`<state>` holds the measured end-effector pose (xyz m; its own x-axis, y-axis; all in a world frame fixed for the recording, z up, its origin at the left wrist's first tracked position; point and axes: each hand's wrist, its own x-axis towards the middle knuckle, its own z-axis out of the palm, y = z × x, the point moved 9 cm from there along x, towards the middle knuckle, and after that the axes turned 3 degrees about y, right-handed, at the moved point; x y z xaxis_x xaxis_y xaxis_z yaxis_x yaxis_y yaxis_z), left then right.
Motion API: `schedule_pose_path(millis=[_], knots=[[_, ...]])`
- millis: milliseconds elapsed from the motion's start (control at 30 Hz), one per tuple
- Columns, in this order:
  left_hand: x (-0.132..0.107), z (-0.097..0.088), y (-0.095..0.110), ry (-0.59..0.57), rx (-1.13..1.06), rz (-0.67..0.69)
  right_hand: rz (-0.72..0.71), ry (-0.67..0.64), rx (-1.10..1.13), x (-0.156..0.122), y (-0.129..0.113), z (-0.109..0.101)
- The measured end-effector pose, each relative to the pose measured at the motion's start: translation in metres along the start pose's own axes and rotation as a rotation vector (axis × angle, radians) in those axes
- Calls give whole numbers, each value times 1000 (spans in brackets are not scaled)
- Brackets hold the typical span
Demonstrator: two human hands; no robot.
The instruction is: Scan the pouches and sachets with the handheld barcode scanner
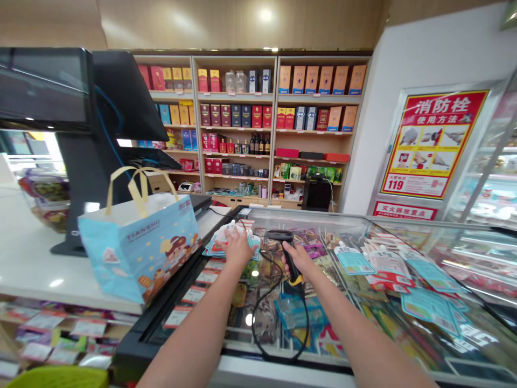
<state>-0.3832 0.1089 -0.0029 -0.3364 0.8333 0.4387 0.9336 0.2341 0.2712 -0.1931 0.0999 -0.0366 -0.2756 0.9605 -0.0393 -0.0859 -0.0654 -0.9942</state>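
My right hand [299, 261] is wrapped round the handle of a black and yellow barcode scanner [291, 253], held over the glass top of a display freezer [278, 218]. The scanner's black cable [253, 318] loops below it across the glass. With fingers spread, my left hand [237, 247] lies on a small pile of white and light-blue spouted pouches [214, 243] at the left edge of the glass. To the right of the scanner, more blue pouches [352, 261] and red-and-white pouches [390, 267] lie scattered on the freezer top.
A light-blue paper bag [137, 242] with cream handles stands on the white counter [28, 253] at left, before a black checkout terminal [76, 151]. Shelves of boxed goods [236, 116] line the back wall. A red notice [436, 143] hangs at right. A green basket [60, 377] shows bottom left.
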Motion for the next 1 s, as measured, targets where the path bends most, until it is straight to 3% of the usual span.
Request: schedule_pose_path(millis=[267, 400, 467, 533, 633, 733, 800, 900, 1000], knots=[[9, 5, -21, -33, 107, 46, -2, 171, 8, -28, 1, -88], [7, -6, -6, 35, 121, 53, -20, 237, 24, -45, -4, -131], [-3, -10, 23, 76, 114, 122, -39, 287, 28, -54, -8, -153], [-19, -6, 65, 51, 66, 232, -47, 334, 34, -61, -11, -175], [-48, 22, 134, -138, -66, 347, -53, 393, 37, -71, -14, -204], [-73, 55, 195, -306, -189, 321, -89, 435, 72, -77, -16, -229], [-82, 71, 231, -333, -278, 293, -103, 457, 116, -79, -15, -242], [-86, 86, 266, -274, -366, 206, -126, 498, 166, -83, -14, -255], [-82, 94, 280, -198, -507, 88, -157, 523, 161, -86, -15, -260]])
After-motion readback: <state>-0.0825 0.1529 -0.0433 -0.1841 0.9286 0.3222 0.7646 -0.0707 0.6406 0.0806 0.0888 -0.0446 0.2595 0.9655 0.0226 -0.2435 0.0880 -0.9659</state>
